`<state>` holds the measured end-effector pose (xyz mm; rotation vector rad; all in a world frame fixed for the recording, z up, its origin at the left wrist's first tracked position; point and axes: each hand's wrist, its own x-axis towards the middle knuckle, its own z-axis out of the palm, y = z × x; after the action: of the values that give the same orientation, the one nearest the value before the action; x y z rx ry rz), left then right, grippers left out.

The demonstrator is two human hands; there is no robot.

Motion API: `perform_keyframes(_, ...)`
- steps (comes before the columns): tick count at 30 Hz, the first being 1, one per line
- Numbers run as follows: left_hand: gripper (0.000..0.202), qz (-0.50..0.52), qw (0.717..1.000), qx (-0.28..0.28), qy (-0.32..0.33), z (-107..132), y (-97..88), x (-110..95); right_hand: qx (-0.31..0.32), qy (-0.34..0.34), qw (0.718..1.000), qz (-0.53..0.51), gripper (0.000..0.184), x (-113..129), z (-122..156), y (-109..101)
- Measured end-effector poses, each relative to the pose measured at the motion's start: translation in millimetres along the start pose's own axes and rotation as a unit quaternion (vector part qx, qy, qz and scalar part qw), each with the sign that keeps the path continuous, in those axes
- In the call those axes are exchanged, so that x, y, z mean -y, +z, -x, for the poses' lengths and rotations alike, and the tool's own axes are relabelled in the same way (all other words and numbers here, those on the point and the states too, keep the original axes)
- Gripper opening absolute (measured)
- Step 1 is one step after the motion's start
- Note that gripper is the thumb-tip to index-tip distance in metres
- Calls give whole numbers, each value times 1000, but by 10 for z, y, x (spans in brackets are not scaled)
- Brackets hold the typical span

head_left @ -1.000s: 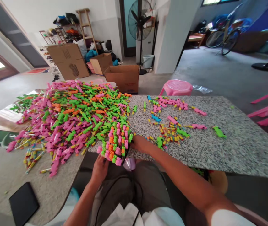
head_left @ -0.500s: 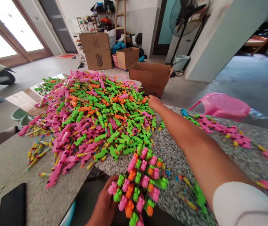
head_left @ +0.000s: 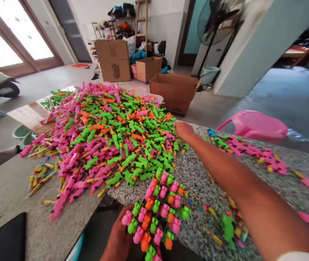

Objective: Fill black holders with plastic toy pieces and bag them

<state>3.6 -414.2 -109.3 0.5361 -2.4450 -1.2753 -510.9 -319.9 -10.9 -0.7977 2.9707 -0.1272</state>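
My left hand (head_left: 120, 232) is wrapped round the side of a bundle of small plastic figures (head_left: 154, 217), in pink, green and orange, their knobbly ends facing up. The bundle stands at the near table edge, its lower part hidden. My right arm stretches forward to the right edge of a large heap of similar figures (head_left: 121, 127), many with striped yellow, red and blue sticks. My right hand (head_left: 184, 131) looks curled there beside green and pink figures. Its fingertips are hidden, so I cannot make out what is in them.
Loose striped sticks (head_left: 41, 177) and a black phone (head_left: 10, 237) lie on the left. Pink figures (head_left: 268, 159) and a green figure (head_left: 227, 226) lie on the speckled table (head_left: 197, 174) at right. A pink stool (head_left: 257, 125) and an open cardboard box (head_left: 173, 92) stand beyond.
My right hand has come slightly back towards me and to the right along the heap's edge. My left hand and the bundle have shifted slightly left in view.
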Motion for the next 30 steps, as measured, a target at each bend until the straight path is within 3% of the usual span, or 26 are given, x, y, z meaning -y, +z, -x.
perform_keyframes(3,33,-35,998,9,51,-42,1,51,-57,-12,994,-91,27,-219,628,-226)
perform_keyframes(5,36,-44,997,-2,57,-77,1,65,-76,0,975,-211,28,-372,1125,-377)
perform_keyframes(7,36,-43,997,6,57,-119,-8,54,-58,17,928,-369,34,-491,1681,-498)
perform_keyframes(10,34,-22,997,33,65,-181,-35,-11,-28,24,812,-583,45,-554,2548,-576)
perform_keyframes(12,33,-7,997,46,69,-210,-54,-68,-31,25,750,-660,45,-520,3075,-556)
perform_keyframes(14,33,0,996,54,71,-226,-68,-114,-37,38,721,-691,42,-445,3513,-491)
perform_keyframes(16,32,1,996,52,75,-234,-77,-140,-53,52,709,-702,39,-347,3854,-400)
perform_keyframes(18,32,-1,996,49,78,-241,-82,-148,-81,68,687,-719,37,-239,4110,-297)
perform_keyframes(20,32,-5,995,56,85,-250,-85,-144,-97,87,646,-752,40,-129,4298,-194)
perform_keyframes(25,36,-15,992,69,100,-272,-94,-130,-16,113,535,-837,43,94,4507,48)
perform_keyframes(28,36,-21,993,65,100,-276,-99,-131,7,124,506,-854,35,161,4451,180)
perform_keyframes(30,35,-26,993,66,96,-279,-104,-137,16,122,502,-856,33,181,4339,250)
